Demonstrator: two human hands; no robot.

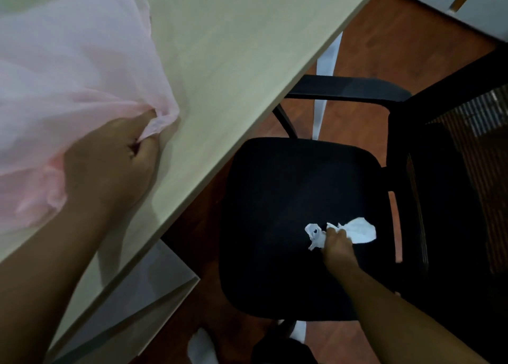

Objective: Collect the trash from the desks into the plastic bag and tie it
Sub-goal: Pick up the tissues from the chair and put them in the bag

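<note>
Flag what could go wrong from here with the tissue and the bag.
1. The right hand pinches only the middle of the white tissue on the chair seat; loose ends stick out on both sides, so a piece may tear off or drop.
2. The left hand bunches the pink bag on the desk; no open mouth shows, so the tissue may miss it.

Dim, soft light, mild blur throughout. The sheer pink plastic bag (pixel 68 61) smears beyond the left hand (pixel 110 165) grip; the crumpled white tissue (pixel 361 230) in the right hand (pixel 338 247) grip looks overbright.
</note>
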